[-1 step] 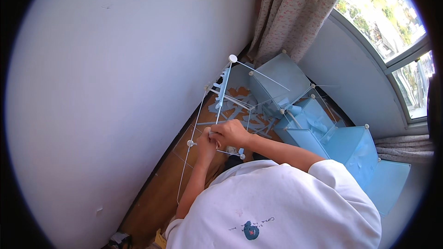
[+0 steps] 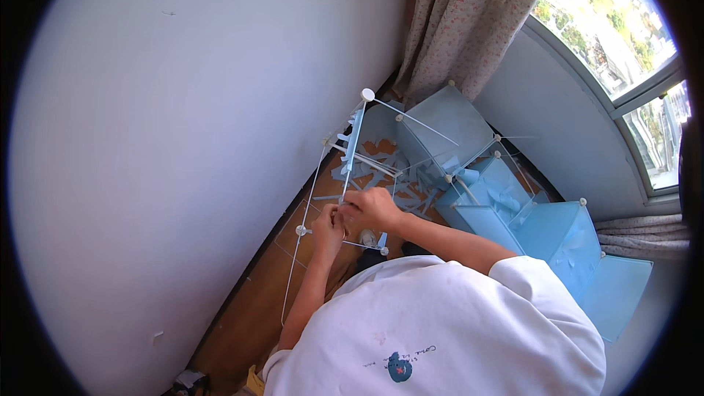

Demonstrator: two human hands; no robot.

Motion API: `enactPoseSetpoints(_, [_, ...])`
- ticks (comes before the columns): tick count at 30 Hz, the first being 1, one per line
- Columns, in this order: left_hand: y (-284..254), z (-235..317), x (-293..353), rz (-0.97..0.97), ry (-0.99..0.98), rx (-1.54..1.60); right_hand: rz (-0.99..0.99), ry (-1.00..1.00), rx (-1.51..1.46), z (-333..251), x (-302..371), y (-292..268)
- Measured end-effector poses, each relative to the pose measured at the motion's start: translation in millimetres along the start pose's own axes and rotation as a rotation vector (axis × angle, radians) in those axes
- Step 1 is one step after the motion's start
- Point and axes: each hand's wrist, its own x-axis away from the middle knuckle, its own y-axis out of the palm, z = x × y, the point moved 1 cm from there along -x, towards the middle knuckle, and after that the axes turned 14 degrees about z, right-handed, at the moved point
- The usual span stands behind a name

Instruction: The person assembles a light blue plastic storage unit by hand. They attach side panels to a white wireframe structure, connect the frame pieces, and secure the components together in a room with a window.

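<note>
In front of me stands a cube-shelf frame of thin white rods (image 2: 317,174) with round white connectors (image 2: 368,94). A ragged strip of torn light-blue plastic panel (image 2: 354,136) clings to its upper rod. My left hand (image 2: 330,226) is closed around the near corner of that frame, where the rod ends. Right beside it, my right hand (image 2: 372,207) has its fingers bent and pressed together at the same corner. Whatever lies between its fingertips is hidden. The two hands touch or nearly touch.
Torn blue plastic scraps (image 2: 418,194) litter the brown floor (image 2: 246,308). To the right stand light-blue cube shelves (image 2: 449,128), some with panels hanging open (image 2: 616,297). A white wall (image 2: 183,139) runs along the left, with a curtain (image 2: 477,22) and window (image 2: 609,37) beyond.
My right hand has shifted slightly right, and its fingers have moved a little off the left hand. The frame's upper connector has tilted slightly left.
</note>
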Motion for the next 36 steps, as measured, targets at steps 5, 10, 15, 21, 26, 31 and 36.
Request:
enactPoseSetpoints(5, [-4, 2, 15, 0.045, 0.012, -0.009, -0.094, 0.373, 0.270, 58, -7, -21])
enactPoseSetpoints(10, [-8, 7, 33, 0.051, 0.063, -0.061, 0.107, 0.521, -0.029, 107, -43, -18])
enactPoseSetpoints(15, [-22, 7, 49, 0.045, 0.088, 0.006, 0.064, 0.788, -1.271, 107, -80, -33])
enactPoseSetpoints(21, [-37, 10, 55, -0.047, -0.049, 0.165, 0.019, 0.717, -1.627, 110, -81, -23])
enactPoseSetpoints(26, [-40, 9, 55, -0.102, -0.065, 0.237, -0.009, 0.705, -1.634, 104, -78, -18])
enactPoseSetpoints(31, [-40, 7, 45, -0.108, -0.107, 0.207, -0.084, 0.625, -0.845, 89, -72, -17])
enactPoseSetpoints(36, [-34, 7, 37, -0.057, -0.066, 0.199, 0.014, 0.504, -0.559, 50, -65, -19])
